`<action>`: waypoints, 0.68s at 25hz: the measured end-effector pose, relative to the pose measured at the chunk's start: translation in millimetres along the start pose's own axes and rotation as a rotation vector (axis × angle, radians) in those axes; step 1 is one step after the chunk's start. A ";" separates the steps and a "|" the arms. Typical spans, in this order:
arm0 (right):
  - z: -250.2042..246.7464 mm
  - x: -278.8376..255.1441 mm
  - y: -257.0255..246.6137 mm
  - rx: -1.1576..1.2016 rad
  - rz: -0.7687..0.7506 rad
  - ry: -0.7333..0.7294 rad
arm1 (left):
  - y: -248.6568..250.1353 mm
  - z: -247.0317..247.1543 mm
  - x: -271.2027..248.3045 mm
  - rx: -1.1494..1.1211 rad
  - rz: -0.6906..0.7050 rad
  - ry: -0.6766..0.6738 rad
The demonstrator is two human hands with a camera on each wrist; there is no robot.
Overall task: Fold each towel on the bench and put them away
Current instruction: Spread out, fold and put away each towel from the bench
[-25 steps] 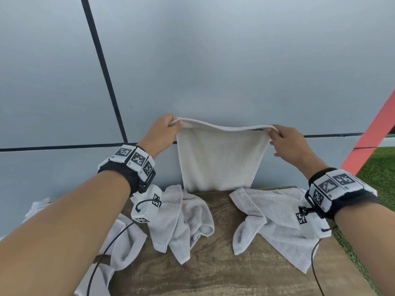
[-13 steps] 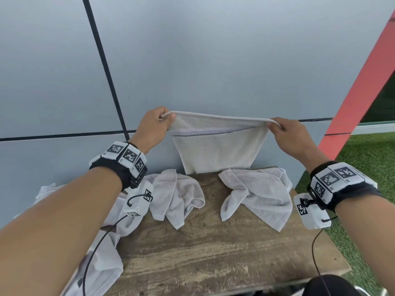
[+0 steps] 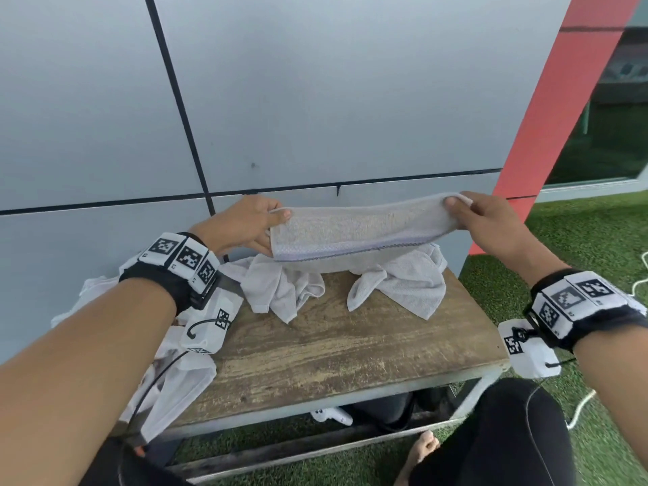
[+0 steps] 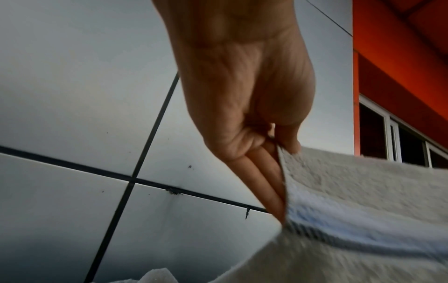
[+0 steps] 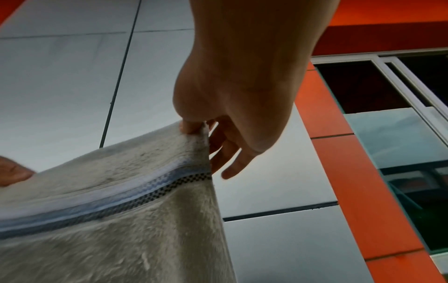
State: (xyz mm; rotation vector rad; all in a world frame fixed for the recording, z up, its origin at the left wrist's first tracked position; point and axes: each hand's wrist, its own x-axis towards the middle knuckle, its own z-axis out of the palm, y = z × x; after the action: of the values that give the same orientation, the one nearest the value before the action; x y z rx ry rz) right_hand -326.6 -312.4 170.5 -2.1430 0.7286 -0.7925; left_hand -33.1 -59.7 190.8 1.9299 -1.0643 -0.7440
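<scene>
I hold a white towel (image 3: 361, 228) stretched between both hands above the far edge of the wooden bench (image 3: 350, 349). My left hand (image 3: 271, 222) pinches its left top corner, thumb on top and fingers underneath, as the left wrist view shows (image 4: 278, 151). My right hand (image 3: 456, 205) pinches the right top corner (image 5: 196, 132). The towel (image 5: 109, 201) is doubled over, with a blue and checked border stripe along the near edge. Two crumpled white towels lie on the bench below it, one at the left (image 3: 280, 285) and one at the right (image 3: 406, 285).
A heap of white cloth (image 3: 175, 380) hangs over the bench's left end. A grey panelled wall (image 3: 315, 100) stands right behind the bench, a red column (image 3: 547, 110) to the right. Green turf (image 3: 578, 240) surrounds it. My knee (image 3: 508, 433) and bare foot (image 3: 426, 447) are near the front edge.
Both hands have come down with the towel, from hanging upright against the wall to lying nearly flat just above the two crumpled towels. My view has tilted further down.
</scene>
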 end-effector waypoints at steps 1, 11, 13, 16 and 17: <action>-2.1 -9.9 -2.3 0.063 0.014 -0.046 | 0.2 1.5 -10.5 -0.017 -0.045 -0.047; -9.5 -71.6 -11.0 0.044 0.424 -0.737 | -27.3 34.8 -67.7 -0.040 -0.363 -0.535; 0.6 -68.5 -3.5 -0.005 0.409 -0.715 | -40.8 40.4 -57.9 -0.040 -0.368 -0.463; 19.4 -52.1 14.9 -0.065 0.387 -0.606 | -60.2 47.5 -33.8 -0.042 -0.310 -0.294; 26.2 -42.0 23.7 -0.083 0.384 -0.553 | -66.0 50.3 -21.8 -0.040 -0.288 -0.222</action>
State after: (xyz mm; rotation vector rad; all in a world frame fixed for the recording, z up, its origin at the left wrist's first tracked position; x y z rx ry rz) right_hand -340.9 -285.5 124.8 -2.0589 0.8376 0.0375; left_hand -55.8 -36.7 111.4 2.0242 -0.9009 -1.1528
